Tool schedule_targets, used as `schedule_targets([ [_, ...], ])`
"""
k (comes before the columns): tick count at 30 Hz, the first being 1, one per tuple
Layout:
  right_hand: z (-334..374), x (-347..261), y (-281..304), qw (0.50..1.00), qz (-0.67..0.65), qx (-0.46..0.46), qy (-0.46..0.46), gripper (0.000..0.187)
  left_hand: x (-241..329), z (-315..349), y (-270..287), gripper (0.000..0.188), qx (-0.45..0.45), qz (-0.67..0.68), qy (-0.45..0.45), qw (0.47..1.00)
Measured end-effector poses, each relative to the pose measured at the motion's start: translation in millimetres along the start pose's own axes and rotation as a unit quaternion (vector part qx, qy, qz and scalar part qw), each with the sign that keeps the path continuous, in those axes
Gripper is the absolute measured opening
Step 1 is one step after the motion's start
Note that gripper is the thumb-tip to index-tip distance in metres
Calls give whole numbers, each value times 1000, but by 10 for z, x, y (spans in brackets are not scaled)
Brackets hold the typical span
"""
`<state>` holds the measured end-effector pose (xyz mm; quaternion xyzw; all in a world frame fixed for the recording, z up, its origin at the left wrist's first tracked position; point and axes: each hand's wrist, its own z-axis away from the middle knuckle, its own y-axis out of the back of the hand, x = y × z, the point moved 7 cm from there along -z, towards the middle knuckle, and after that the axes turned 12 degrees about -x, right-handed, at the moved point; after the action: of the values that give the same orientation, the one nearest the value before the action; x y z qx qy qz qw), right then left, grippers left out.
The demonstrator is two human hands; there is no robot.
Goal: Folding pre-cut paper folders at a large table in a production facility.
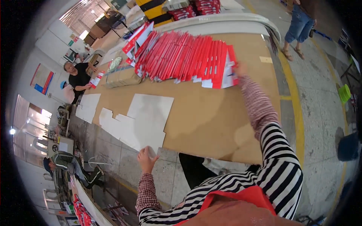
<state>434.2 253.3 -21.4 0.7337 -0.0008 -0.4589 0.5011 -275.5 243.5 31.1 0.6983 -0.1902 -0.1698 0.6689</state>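
Note:
A long, leaning row of flat red-and-white printed cartons (184,56) lies across the far part of the table. At its right end, my right hand (241,70) reaches the last carton; the fingers are blurred and partly hidden, so I cannot tell whether they grip it. Near the table's front edge is my left hand (147,160), its fingers apart and nothing visible in it. Those fingertips are beside the near edge of a white cut-out cardboard sheet (145,122), which lies flat and overhangs the edge; whether they touch it is unclear.
Brown cardboard (211,120) covers the table. A brown paper-wrapped bundle (122,78) lies left of the cartons. A person in black (79,77) handles a carton at the far left. Another person stands at the upper right (299,28); someone sits at lower left (75,167). A dark blue bin (347,147) stands right.

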Motion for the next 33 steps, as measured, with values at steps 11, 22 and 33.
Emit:
schedule_targets([
  [11,2285,-1217,630,951,-35,-76,298,58,1121,-392,1480,11,48,8,-307,950],
  [22,4603,11,1534,939,127,-169,272,36,3864,828,447,41,-15,141,-555,819],
  [33,4291,422,1744,992,115,6,-42,51,4057,166,-246,15,-181,328,-295,879],
])
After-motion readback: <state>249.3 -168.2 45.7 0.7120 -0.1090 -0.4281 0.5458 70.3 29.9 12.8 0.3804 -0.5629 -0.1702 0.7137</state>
